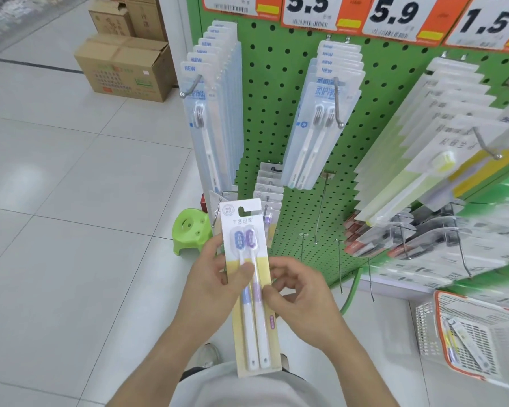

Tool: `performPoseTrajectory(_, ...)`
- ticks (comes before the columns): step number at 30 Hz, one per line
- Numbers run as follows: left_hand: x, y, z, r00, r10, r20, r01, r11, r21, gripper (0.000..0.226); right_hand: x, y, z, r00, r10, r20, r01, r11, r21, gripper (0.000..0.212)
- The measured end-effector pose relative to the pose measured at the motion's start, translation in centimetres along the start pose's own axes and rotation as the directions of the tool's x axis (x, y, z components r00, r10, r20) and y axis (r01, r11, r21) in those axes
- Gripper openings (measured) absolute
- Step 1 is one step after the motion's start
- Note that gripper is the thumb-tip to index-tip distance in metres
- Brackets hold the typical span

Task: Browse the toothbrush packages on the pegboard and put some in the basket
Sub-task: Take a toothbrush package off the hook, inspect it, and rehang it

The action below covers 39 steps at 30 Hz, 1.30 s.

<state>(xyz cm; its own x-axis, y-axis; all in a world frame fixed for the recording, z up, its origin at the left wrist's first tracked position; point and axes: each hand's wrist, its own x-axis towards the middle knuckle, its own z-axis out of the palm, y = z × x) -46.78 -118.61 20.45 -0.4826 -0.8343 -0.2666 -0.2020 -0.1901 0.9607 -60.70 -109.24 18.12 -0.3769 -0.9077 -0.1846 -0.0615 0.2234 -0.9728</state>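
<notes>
Both hands hold one two-brush toothbrush package (249, 277) upright at lower centre of the frame: left hand (215, 277) pinches its left edge, thumb across the front; right hand (297, 292) curls fingers onto its right edge. Green pegboard (279, 113) fills upper right with hanging packs. Basket (467, 336) sits at lower right, packages inside.

"NEW" is printed at the top of the hanging toothbrush packs (199, 92) on the green pegboard (276, 118). The prices 5.5, 5.9 and 1.5 are shown on the price signs (391, 16) above. Other print is not legible.
</notes>
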Motion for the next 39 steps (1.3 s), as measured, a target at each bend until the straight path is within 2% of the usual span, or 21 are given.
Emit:
performPoseTrajectory(6,0.6,0.5,0.7,0.994,-0.021,-0.103,0.014,0.998,-0.068,0.028,-0.2,-0.2,0.0,0.999,-0.006,0.043,0.004,0.999,0.039,0.046)
performPoseTrajectory(10,0.6,0.3,0.5,0.995,-0.019,-0.098,0.018,1.0,-0.014,0.033,-0.3,-0.2,-0.6,0.988,0.038,0.149,-0.049,0.996,0.071,0.052)
performPoseTrajectory(12,0.7,0.2,0.5,0.995,-0.018,-0.101,0.019,1.0,0.007,0.034,-0.3,-0.1,-0.7,0.987,0.038,0.156,-0.049,0.996,0.068,0.051)
performPoseTrajectory(15,0.9,0.3,0.6,0.989,-0.033,-0.142,0.027,0.999,-0.041,0.032,-0.4,0.1,-0.5,0.988,0.041,0.152,-0.052,0.996,0.073,0.054)
performPoseTrajectory(17,1.0,0.3,0.5,0.979,-0.039,-0.199,0.025,0.997,-0.074,0.031,-0.4,0.2,-0.6,0.977,0.066,0.203,-0.077,0.996,0.049,0.055)
performPoseTrajectory(20,0.9,0.8,0.2,0.97,-0.026,-0.241,0.022,1.0,-0.019,0.035,-0.4,0.1,-0.8,0.959,0.091,0.268,-0.117,0.99,0.081,0.045)
performPoseTrajectory(25,0.1,2.4,-1.1,0.983,0.083,-0.164,-0.056,0.985,0.163,0.052,-0.7,0.6,0.5,0.99,0.039,0.134,-0.06,0.986,0.155,0.042)
performPoseTrajectory(28,-0.4,2.5,-1.8,1.0,0.019,-0.006,-0.018,0.984,0.175,0.078,-0.9,0.4,1.2,0.998,-0.031,0.059,0.017,0.974,0.224,0.045)
performPoseTrajectory(29,-0.7,2.4,-1.7,0.998,-0.015,0.068,0.002,0.983,0.184,0.081,-0.8,0.4,1.1,0.999,-0.048,0.021,0.041,0.963,0.266,0.047)
performPoseTrajectory(31,-1.4,1.9,-1.0,0.988,-0.051,0.147,0.024,0.983,0.184,0.066,-0.6,0.3,0.5,0.997,-0.062,-0.038,0.07,0.954,0.29,0.051)
performPoseTrajectory(33,-1.7,1.6,-0.5,0.99,-0.041,0.137,0.019,0.987,0.162,0.053,-0.6,0.3,-0.2,0.998,-0.061,-0.007,0.061,0.971,0.233,0.054)
performPoseTrajectory(37,-1.5,1.5,-0.6,0.993,-0.009,0.121,-0.012,0.985,0.173,0.053,-1.4,0.3,-1.3,0.979,-0.023,0.201,0.012,0.999,0.052,0.082)
performPoseTrajectory(39,-1.5,1.5,-1.0,0.993,-0.003,0.116,-0.018,0.984,0.178,0.057,-1.4,0.4,-1.1,0.982,-0.011,0.186,0.001,0.999,0.05,0.085)
